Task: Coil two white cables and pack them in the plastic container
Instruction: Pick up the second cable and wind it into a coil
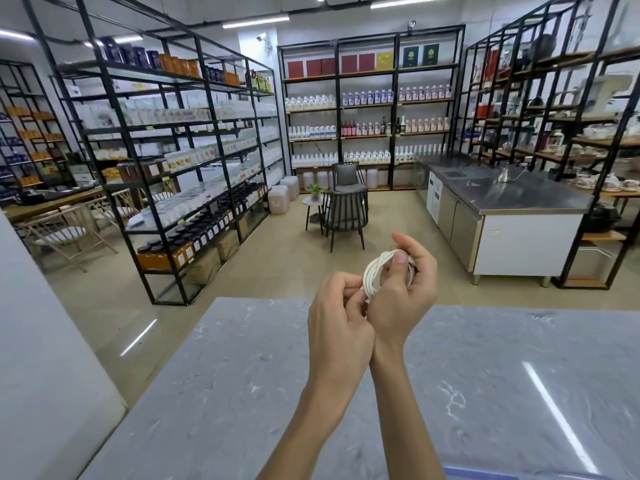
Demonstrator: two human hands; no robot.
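Observation:
A white cable [375, 270], wound into a small coil of several loops, is held up above the far edge of the grey marble table [242, 393]. My right hand [403, 289] grips the coil, thumb pressed on its top. My left hand [341, 317] pinches the coil's lower left side with its fingertips; the cable's end is hidden there. A blue-edged strip of clear plastic [485, 474] shows at the bottom edge, cut off by the frame; I cannot tell whether it is the container. No second cable is visible.
The marble table fills the lower half of the view. Beyond it lies open tiled floor [277, 271], black metal shelving [180, 168] at left and back, a steel counter [519, 199] at right, and dark chairs [346, 209] with a small side table in the middle.

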